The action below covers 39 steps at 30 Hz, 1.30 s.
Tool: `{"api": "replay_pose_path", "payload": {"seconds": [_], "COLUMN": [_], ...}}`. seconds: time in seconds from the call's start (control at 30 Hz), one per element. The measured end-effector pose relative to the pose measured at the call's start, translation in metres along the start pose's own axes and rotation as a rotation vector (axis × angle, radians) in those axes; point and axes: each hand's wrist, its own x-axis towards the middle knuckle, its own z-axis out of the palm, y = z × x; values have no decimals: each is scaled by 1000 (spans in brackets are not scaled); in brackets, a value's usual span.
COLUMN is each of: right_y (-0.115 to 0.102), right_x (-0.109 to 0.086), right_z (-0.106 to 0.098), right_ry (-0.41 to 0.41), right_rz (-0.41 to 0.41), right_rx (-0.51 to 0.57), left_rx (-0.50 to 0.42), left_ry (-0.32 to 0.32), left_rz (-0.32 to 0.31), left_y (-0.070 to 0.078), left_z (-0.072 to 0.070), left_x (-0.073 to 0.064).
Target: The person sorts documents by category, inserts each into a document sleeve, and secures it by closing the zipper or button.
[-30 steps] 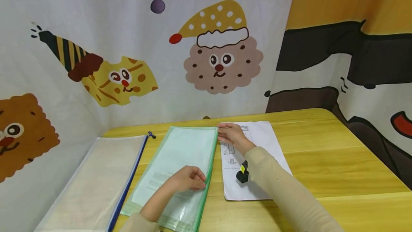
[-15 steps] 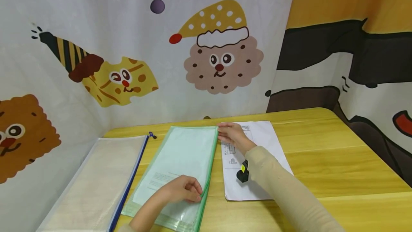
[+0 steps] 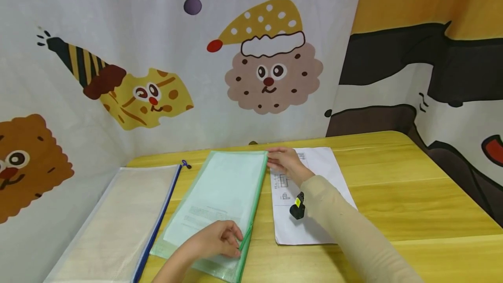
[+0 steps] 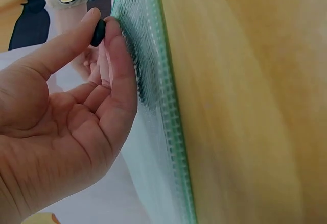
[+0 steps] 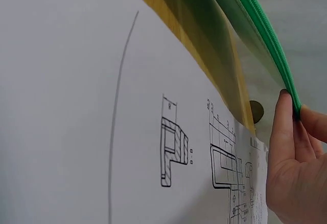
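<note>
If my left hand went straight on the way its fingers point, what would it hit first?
Likely the green zipper edge of the pouch, right beside the fingertips of your left hand. Past it lie a strip of table and the printed sheet, though depth is hard to judge.

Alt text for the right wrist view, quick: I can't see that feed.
The right hand pinches the edge of a green zip pouch at the right of the view. A white sheet with black technical drawings fills the left and lower part, and a strip of yellow wooden table shows between sheet and pouch.
</note>
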Motion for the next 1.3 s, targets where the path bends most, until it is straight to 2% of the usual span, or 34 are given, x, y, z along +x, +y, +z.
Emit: {"api": "replay_pose_path", "payload": {"seconds": [0.1,0.3,0.67,0.9,1.17,1.3], "right_y": [-2,-5,-6,-8,-10,-11], "right_x": [-1,1,5,7,9,10], "right_z": [0,-2,-5,-5,-5,-6], "right_ry": [-2,1,-2,18,14,4], "right_rz": [4,20,25,47,47,48], "right_rx": [4,18,20,15,23,25], "left_rx": [16,63,29,16,72,104], "left_ry": [19,35,1,-18,-16,-32], "left_rz": [-9,22,38,-9,-55,-40], "left_y": [-1,-5,-10,-11,-6,-8], "left_z": [0,-1,2,7,16,19], "left_x": [-4,-12,-29,-37,-44,-45]}}
